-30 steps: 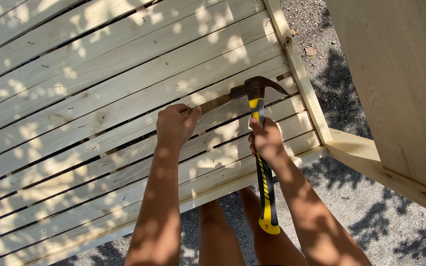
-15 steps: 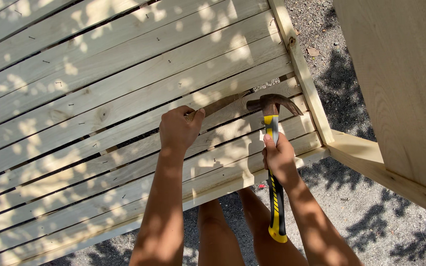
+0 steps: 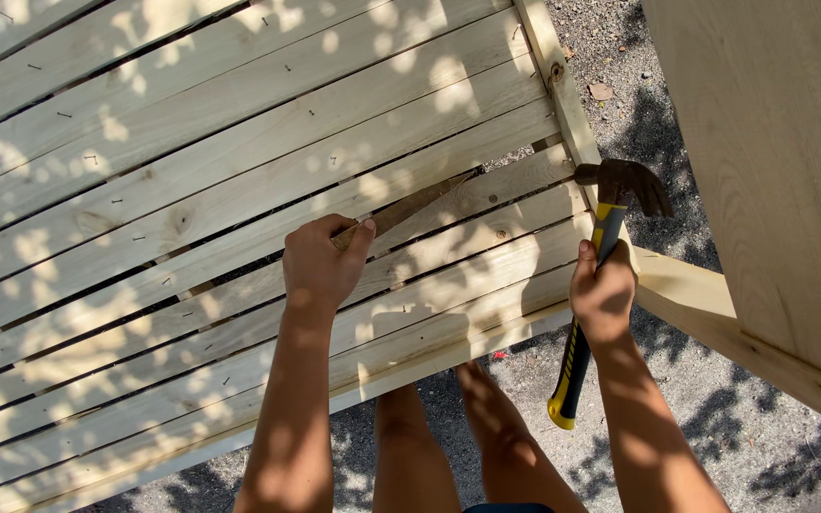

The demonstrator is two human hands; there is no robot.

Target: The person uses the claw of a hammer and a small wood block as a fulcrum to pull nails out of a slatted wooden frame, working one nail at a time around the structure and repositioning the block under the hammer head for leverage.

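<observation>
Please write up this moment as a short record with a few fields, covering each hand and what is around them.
Left hand: grips a flat brown pry bar, its tip wedged in a gap between boards
Right hand: holds a yellow-and-black claw hammer, head raised near the frame edge
Surface: pale wooden slat panel with small nails
Ground: gravel
Light: dappled shade

- Strong sunlight is falling through leaves above me, dappling the wooden slats (image 3: 239,161) with bright, glaring patches.
- My arms are casting soft shadows onto the gravel (image 3: 715,437).
- Everything is staying sharp, unblurred.
</observation>
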